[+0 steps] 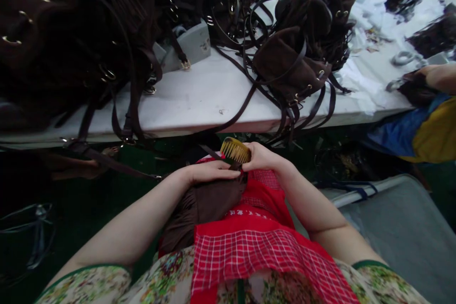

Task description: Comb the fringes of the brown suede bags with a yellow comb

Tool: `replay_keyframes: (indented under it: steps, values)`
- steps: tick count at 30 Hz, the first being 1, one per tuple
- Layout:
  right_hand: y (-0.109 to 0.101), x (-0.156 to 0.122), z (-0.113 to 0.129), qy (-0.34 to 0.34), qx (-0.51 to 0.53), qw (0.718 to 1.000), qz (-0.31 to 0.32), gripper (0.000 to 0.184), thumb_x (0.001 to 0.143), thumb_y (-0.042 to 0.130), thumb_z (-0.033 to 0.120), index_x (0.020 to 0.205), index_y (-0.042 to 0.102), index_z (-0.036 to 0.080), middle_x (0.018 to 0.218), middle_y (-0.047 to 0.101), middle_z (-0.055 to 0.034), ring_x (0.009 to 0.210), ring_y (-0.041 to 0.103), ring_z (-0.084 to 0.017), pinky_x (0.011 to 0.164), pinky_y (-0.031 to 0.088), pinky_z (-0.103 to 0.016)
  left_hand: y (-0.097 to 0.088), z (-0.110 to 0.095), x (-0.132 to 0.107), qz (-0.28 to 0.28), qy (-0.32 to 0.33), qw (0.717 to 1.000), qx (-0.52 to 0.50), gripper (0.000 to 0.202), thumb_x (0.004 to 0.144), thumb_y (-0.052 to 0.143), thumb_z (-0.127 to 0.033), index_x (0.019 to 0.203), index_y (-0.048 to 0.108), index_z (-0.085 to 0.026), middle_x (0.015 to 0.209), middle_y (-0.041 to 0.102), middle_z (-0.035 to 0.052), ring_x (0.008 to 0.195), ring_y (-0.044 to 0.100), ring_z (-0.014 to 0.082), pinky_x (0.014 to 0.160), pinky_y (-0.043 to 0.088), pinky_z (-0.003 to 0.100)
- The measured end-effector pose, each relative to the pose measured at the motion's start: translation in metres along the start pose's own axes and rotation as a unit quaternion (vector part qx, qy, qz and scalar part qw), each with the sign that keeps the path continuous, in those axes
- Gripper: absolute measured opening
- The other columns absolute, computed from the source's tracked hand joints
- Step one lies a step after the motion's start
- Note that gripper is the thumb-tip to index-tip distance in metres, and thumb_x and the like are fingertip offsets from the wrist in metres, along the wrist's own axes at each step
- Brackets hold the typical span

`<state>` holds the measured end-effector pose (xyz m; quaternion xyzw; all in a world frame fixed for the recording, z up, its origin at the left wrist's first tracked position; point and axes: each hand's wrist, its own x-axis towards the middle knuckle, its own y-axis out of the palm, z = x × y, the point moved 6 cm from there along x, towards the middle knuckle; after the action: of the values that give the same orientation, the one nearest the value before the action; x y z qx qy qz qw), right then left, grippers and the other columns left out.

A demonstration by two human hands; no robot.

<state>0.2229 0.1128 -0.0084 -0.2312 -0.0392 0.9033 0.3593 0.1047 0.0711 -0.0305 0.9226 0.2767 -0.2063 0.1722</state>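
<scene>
Brown bag (217,199) partly hidden by left hand (208,171); co-worker's arm (443,79) cut off at right edge; apron lettering (249,213) too small to read.

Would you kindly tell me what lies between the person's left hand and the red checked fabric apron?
A gathered piece of dark brown fabric lies between the left hand and the red apron, as the head view shows.
</scene>
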Motion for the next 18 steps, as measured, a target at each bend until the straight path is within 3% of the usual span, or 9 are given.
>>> replay_keyframes:
  steps: [2,4,6,9,11,15,18]
  values:
    - [0.007,0.007,-0.005,0.016,0.007,1.000,0.020,0.021,0.058,0.063,0.015,0.079,0.064,0.010,0.071,0.063,0.0021,0.063,0.056,-0.011,0.057,0.045,-0.020,0.015,-0.003,0.000,0.038,-0.006,0.999,-0.006,0.031,0.075,0.065,-0.046,0.089,0.073,-0.019,0.092,0.073,0.0043,0.089,0.065,0.0225,0.079,0.050,0.028]
    - [0.008,0.014,-0.011,0.024,0.001,1.000,0.017,0.015,0.059,0.064,0.016,0.074,0.063,0.010,0.063,0.059,0.0036,0.057,0.053,-0.010,0.052,0.042,-0.019,0.019,-0.004,0.002,0.022,0.002,0.999,-0.025,0.029,0.075,0.067,-0.043,0.086,0.073,-0.018,0.090,0.073,0.0045,0.088,0.065,0.0217,0.082,0.049,0.029]
    - [0.000,0.016,-0.016,0.019,0.012,0.999,-0.040,0.021,0.061,0.067,0.019,0.079,0.064,0.010,0.068,0.062,0.0021,0.061,0.056,-0.011,0.057,0.045,-0.020,0.013,0.002,0.002,-0.016,0.004,0.997,-0.069,0.027,0.077,0.066,-0.042,0.084,0.073,-0.017,0.090,0.073,0.0043,0.087,0.065,0.0203,0.084,0.048,0.029]
    - [-0.024,0.005,-0.020,-0.006,0.043,0.982,-0.184,0.034,0.063,0.074,0.032,0.089,0.065,0.011,0.083,0.067,-0.0030,0.076,0.061,-0.016,0.071,0.050,-0.026,-0.007,0.019,-0.003,-0.079,-0.007,0.982,-0.174,0.027,0.078,0.066,-0.042,0.081,0.071,-0.016,0.083,0.072,0.0031,0.077,0.065,0.0176,0.081,0.049,0.030]
    - [-0.028,-0.008,-0.019,-0.024,0.063,0.976,-0.207,0.040,0.063,0.076,0.039,0.090,0.065,0.012,0.088,0.068,-0.0055,0.082,0.063,-0.019,0.077,0.051,-0.029,-0.019,0.029,-0.008,-0.128,-0.003,0.957,-0.260,0.027,0.078,0.067,-0.042,0.083,0.070,-0.015,0.082,0.072,0.0042,0.076,0.066,0.0180,0.081,0.049,0.032]
    - [0.008,-0.026,-0.009,-0.072,0.074,0.989,-0.102,0.064,0.062,0.078,0.038,0.117,0.057,0.014,0.111,0.065,-0.0089,0.100,0.062,-0.022,0.090,0.048,-0.035,-0.029,0.037,-0.014,-0.182,0.031,0.919,-0.348,0.037,0.079,0.066,-0.042,0.100,0.066,-0.012,0.096,0.071,0.0130,0.088,0.067,0.0242,0.088,0.049,0.039]
    - [0.037,-0.033,-0.002,-0.087,-0.021,0.989,-0.118,0.081,0.059,0.080,0.030,0.131,0.047,0.018,0.128,0.057,-0.0100,0.114,0.055,-0.024,0.100,0.042,-0.037,-0.026,0.040,-0.012,-0.172,-0.010,0.921,-0.350,0.037,0.077,0.070,-0.038,0.100,0.065,-0.009,0.086,0.071,0.0124,0.077,0.067,0.0229,0.080,0.051,0.037]
